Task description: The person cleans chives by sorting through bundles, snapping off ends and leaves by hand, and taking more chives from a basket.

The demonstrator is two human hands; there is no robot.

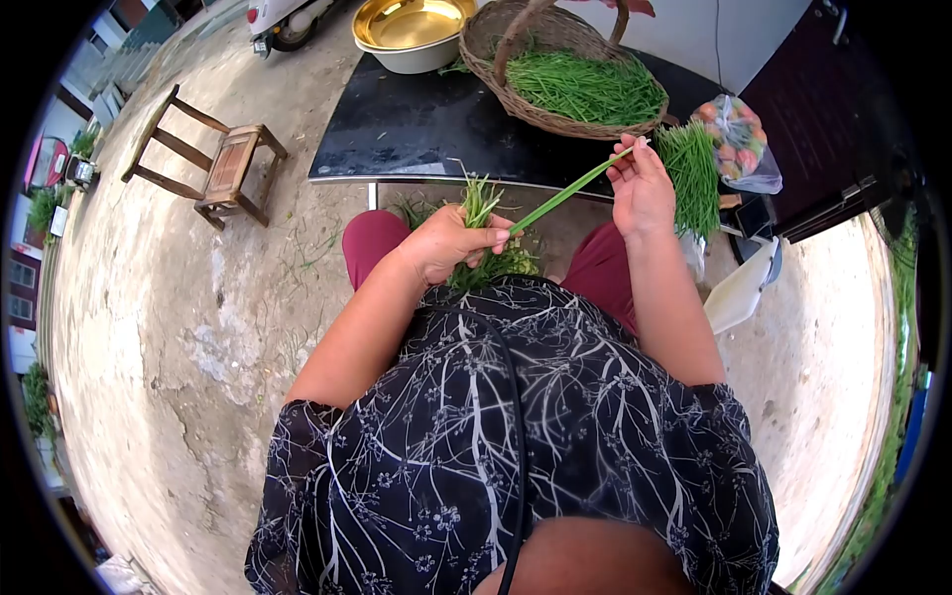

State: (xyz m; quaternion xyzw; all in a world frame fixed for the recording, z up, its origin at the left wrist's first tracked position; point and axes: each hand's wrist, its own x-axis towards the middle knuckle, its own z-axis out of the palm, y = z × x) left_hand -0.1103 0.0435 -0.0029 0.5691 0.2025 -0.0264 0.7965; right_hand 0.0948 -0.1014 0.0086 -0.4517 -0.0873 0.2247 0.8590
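My left hand (458,243) is closed around a small bunch of chives (481,201), whose pale ends stick up above the fingers. A few long green chive blades (570,192) stretch from its thumb up to my right hand (640,188). There the fingertips pinch the blades' far end, level with the table edge. Loose green scraps (506,263) lie in my lap, below the left hand and partly hidden by it. Beyond the hands, a wicker basket (486,61) on the table holds a heap of chives (585,87).
A black table (397,124) stands in front of me, with a gold-coloured basin (407,25) on it. To the right are a thick bunch of chives (689,178) and a plastic bag of round fruit (734,139). A wooden chair (233,164) stands on the left.
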